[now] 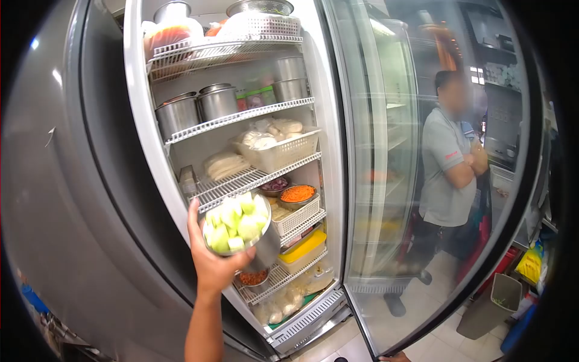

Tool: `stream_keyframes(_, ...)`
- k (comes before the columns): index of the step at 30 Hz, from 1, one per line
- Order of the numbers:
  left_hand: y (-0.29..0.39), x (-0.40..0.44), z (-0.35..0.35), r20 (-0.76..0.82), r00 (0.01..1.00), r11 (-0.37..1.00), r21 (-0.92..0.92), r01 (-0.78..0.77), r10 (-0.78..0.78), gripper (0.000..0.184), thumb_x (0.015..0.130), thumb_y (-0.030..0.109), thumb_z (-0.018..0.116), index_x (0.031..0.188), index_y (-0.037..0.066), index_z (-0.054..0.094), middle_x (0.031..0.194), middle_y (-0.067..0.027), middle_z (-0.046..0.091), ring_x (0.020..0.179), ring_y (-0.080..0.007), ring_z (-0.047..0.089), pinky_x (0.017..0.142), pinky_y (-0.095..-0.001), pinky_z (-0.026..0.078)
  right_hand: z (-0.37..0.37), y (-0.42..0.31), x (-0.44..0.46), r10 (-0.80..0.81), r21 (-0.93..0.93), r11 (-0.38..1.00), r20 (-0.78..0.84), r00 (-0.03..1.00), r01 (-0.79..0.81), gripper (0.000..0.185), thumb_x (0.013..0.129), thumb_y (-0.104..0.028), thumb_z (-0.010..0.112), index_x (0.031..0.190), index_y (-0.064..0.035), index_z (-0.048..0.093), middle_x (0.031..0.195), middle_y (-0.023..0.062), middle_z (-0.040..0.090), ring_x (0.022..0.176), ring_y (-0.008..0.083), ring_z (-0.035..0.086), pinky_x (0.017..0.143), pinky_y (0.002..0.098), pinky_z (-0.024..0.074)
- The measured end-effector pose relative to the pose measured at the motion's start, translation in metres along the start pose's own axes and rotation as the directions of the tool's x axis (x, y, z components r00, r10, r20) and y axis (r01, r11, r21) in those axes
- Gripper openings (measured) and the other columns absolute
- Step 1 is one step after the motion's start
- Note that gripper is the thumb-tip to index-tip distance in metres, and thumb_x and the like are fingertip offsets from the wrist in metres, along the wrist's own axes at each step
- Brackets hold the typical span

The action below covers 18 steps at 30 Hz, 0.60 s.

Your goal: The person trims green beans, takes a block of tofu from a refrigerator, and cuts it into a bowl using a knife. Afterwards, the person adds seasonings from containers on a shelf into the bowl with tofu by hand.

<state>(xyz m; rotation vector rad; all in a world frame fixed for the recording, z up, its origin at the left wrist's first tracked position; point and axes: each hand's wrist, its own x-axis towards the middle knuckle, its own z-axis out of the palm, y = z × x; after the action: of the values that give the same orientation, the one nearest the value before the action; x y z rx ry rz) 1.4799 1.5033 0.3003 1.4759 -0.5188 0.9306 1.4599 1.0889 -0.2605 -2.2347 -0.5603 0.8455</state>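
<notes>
Open fridge front [330, 130], glass door [386, 172] at right

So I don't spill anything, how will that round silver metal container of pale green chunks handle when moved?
The container is probably stiff, given its metal wall. Filled to the rim, it's likely fairly heavy. The loose chunks at the top could tumble out if it tips.

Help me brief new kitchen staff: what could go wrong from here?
The round, shiny metal container tilts in the left hand, brimming with pale green chunks, so some might tumble out. It could also bump the round metal bowl of orange shreds beyond it. The open, dark-framed glass door might swing if the right hand at its edge slips.
</notes>
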Motion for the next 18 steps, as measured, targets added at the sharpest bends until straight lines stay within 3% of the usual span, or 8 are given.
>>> stream_keyframes(1, 0.001, 0.022, 0.01, 0.007, 1.0, 0.999, 0.019, -0.026, 0.026, 0.114, 0.059, 0.006, 0.083, 0.147, -0.002, 0.011, 0.119, -0.0172, 0.054, 0.107, -0.0245, 0.06, 0.094, -0.0355, 0.048, 0.003, 0.016, -0.005, -0.003, 0.003, 1.0, 0.005, 1.0, 0.003, 0.074, 0.062, -0.036, 0.089, 0.12, 0.0007, 0.06, 0.117, 0.0189, 0.063, 0.101, 0.0303, 0.061, 0.086, 0.0418, 0.0499)
stream_keyframes(3, 0.002, 0.064, 0.031, 0.021, 0.997, 0.995, 0.057, -0.079, 0.078, 0.109, 0.061, 0.004, 0.082, 0.146, -0.002, 0.014, 0.117, -0.0169, 0.056, 0.104, -0.0221, 0.061, 0.09, -0.0332, 0.05, 0.005, 0.056, -0.019, 0.225, 0.326, 0.931, -0.156, 0.962, -0.165, 0.066, 0.066, -0.033, 0.087, 0.117, -0.0002, 0.061, 0.112, 0.0142, 0.065, 0.091, 0.0244, 0.062, 0.078, 0.0386, 0.0509)
stream_keyframes(5, 0.002, 0.105, 0.049, 0.029, 0.994, 0.988, 0.111, -0.111, 0.108, 0.105, 0.064, 0.005, 0.083, 0.145, -0.003, 0.017, 0.114, -0.0169, 0.059, 0.103, -0.0218, 0.062, 0.089, -0.0326, 0.051, -0.002, 0.082, -0.052, 0.381, 0.56, 0.803, -0.225, 0.897, -0.201, 0.061, 0.073, -0.028, 0.083, 0.119, 0.0005, 0.058, 0.103, 0.0094, 0.066, 0.084, 0.019, 0.06, 0.072, 0.0365, 0.0504)
stream_keyframes(6, 0.002, 0.124, 0.057, 0.049, 0.992, 0.985, 0.117, -0.124, 0.119, 0.103, 0.066, 0.005, 0.083, 0.145, -0.004, 0.017, 0.117, -0.0191, 0.059, 0.103, -0.022, 0.062, 0.088, -0.0325, 0.051, -0.036, 0.032, -0.085, 0.355, 0.556, 0.819, -0.299, 0.886, -0.141, 0.045, 0.085, -0.03, 0.069, 0.117, -0.0014, 0.055, 0.092, 0.0133, 0.066, 0.077, 0.0227, 0.058, 0.071, 0.0394, 0.0499)
stream_keyframes(11, -0.014, 0.224, 0.089, 0.002, 0.99, 0.971, 0.195, -0.14, 0.142, 0.112, 0.065, 0.023, 0.087, 0.144, -0.01, 0.015, 0.123, -0.0238, 0.055, 0.106, -0.0246, 0.06, 0.09, -0.0327, 0.05, -0.104, 0.041, -0.095, 0.561, 0.638, 0.74, -0.414, 0.717, -0.211, 0.044, 0.085, -0.028, 0.069, 0.118, -0.0024, 0.055, 0.093, 0.0124, 0.065, 0.077, 0.0222, 0.058, 0.068, 0.0386, 0.0487)
stream_keyframes(16, -0.033, 0.299, 0.109, -0.099, 0.986, 0.899, 0.429, -0.083, 0.138, 0.122, 0.059, 0.033, 0.089, 0.144, -0.011, 0.013, 0.131, -0.0247, 0.049, 0.114, -0.0268, 0.055, 0.093, -0.0351, 0.049, -0.156, 0.062, -0.071, 0.642, 0.681, 0.702, -0.479, 0.599, -0.207, 0.044, 0.085, -0.026, 0.07, 0.119, -0.0034, 0.054, 0.094, 0.0116, 0.065, 0.076, 0.0216, 0.058, 0.065, 0.0379, 0.0476)
stream_keyframes(18, -0.041, 0.314, 0.12, -0.079, 0.99, 0.916, 0.393, -0.078, 0.118, 0.127, 0.058, 0.034, 0.089, 0.144, -0.011, 0.008, 0.131, -0.0237, 0.049, 0.115, -0.0261, 0.054, 0.096, -0.0342, 0.046, -0.17, 0.069, -0.059, 0.661, 0.696, 0.689, -0.49, 0.568, -0.201, 0.044, 0.085, -0.026, 0.07, 0.119, -0.0038, 0.054, 0.095, 0.0112, 0.065, 0.076, 0.0214, 0.058, 0.064, 0.0376, 0.0471)
